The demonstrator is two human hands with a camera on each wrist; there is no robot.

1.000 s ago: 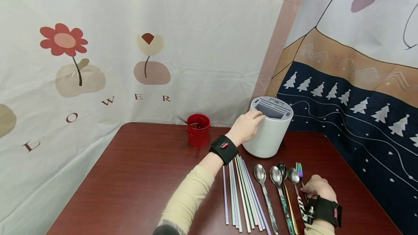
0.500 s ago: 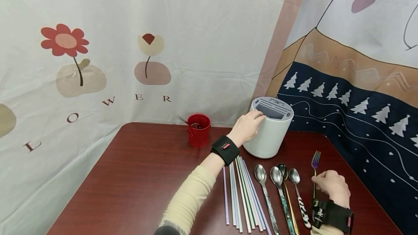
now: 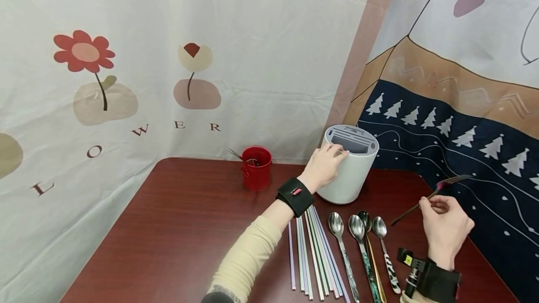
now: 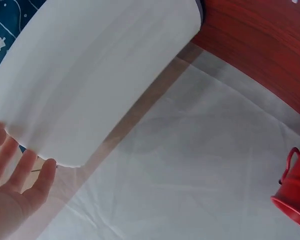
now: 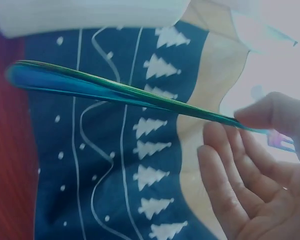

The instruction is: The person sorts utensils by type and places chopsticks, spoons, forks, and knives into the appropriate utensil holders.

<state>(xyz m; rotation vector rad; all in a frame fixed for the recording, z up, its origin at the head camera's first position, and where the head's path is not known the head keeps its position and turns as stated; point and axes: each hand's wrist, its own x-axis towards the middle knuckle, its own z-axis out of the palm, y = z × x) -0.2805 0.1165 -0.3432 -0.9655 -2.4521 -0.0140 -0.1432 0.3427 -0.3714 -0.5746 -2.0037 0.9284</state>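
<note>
My right hand (image 3: 448, 223) pinches an iridescent fork (image 3: 438, 188) between thumb and fingers, tilted above the table's right side. Its tines point up and right, its handle end down and left. In the right wrist view the fork handle (image 5: 115, 92) shines blue and green. My left hand (image 3: 324, 167) holds the near-left rim of a white utensil holder (image 3: 349, 176), which has slots and a larger opening on top. The left wrist view has the left fingertips (image 4: 49, 167) at the rim of the holder's white wall (image 4: 105, 75).
Chopsticks (image 3: 317, 251) lie in a row on the brown table (image 3: 189, 233). Right of them lie several spoons, among them a steel spoon (image 3: 337, 226) and one with a black-and-white handle (image 3: 391, 272). A red pail (image 3: 257, 172) with utensils inside stands at the back.
My right hand has lifted the fork from beside the spoons, moved it right and up, and turned it from upright in view to slanting. My left hand has stayed at the holder's rim.
</note>
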